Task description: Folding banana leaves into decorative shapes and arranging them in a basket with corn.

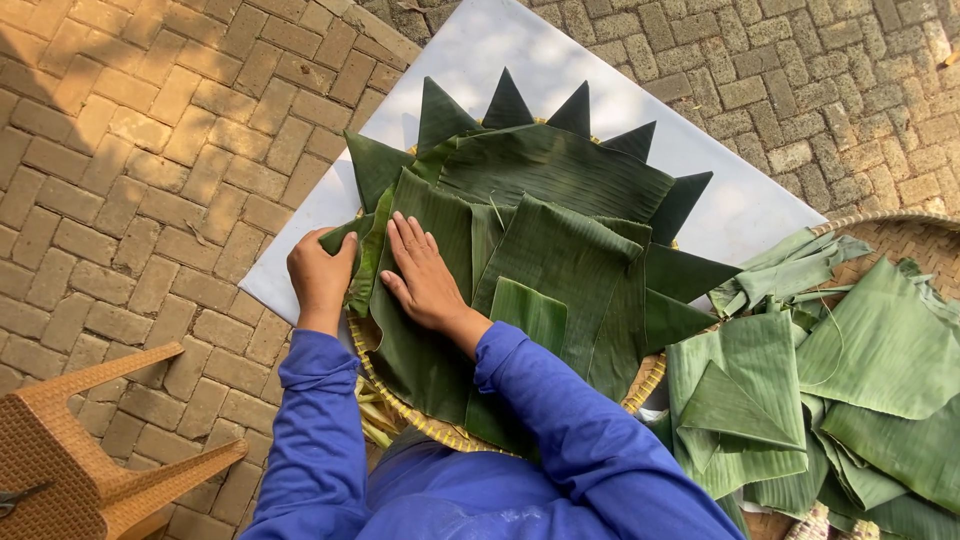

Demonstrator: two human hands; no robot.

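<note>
Brick-paved ground (150,150), interlocking tan pavers, part sun and part shade. White rectangular board (470,60) lying flat on the pavers, set at an angle. Round woven bamboo tray (400,405) resting on the board, lined with banana leaves (560,250), folded leaf points ringing its far rim. Right of the board, touching it: second woven tray (900,235) heaped with cut leaf pieces (880,350). Left of the board, well apart: legs of a wicker stool (90,450) on the pavers.
</note>
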